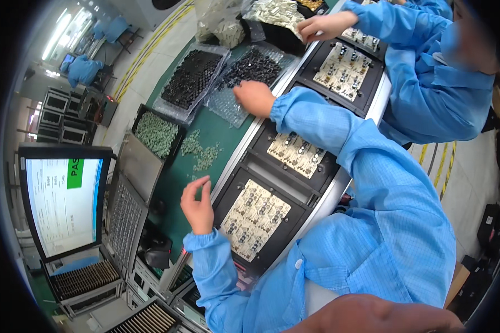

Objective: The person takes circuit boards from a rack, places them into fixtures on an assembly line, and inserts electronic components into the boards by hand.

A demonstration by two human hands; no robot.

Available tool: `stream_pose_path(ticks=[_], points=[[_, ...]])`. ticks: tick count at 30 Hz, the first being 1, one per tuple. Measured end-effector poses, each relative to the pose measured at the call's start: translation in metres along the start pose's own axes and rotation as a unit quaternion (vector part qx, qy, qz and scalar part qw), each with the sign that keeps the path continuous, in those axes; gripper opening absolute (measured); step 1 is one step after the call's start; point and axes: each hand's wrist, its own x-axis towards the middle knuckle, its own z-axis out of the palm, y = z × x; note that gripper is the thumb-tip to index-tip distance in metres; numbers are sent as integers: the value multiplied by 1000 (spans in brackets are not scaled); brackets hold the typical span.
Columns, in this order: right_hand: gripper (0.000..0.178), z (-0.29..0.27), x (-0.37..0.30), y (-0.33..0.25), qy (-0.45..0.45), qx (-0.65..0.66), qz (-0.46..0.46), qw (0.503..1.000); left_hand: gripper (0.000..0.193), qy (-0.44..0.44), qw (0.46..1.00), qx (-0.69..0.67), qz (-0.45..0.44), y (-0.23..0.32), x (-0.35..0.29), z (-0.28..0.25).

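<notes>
Nearest: board panel (254, 219) in its black carrier (230, 191), on the conveyor (329, 204) along the bench's right edge. Left hand (199, 208) above that edge, thumb and fingers apart, seemingly nothing held. Loose green parts (205, 157) beyond, on the bench (175, 197). Farther up, right hand (255, 99) at black parts (254, 67) on bubble wrap (228, 110); fingers bent, any grip can't be told. Step: probably picking parts. Next move likely calls for fingertips separating one piece.

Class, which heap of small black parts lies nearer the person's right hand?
The loosely spread black heap on the right, beside the right hand; the denser black heap lies farther left.
</notes>
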Motion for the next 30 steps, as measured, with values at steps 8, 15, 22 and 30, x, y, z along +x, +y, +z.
stream_pose_path(ticks=[8,15,22,30], points=[[41,-26,17,-3,-213,-55,-23,975,10,51,988,-109,-101,18,-98,-19],[19,-17,7,50,-143,-75,-100,982,12,82,988,-31,-130,13,-124,-4],[22,-42,-19,-12,-16,189,-1,982,7,72,993,68,-61,18,-123,15],[33,-65,-103,-78,-144,482,31,863,5,61,991,121,-2,18,-117,29]])
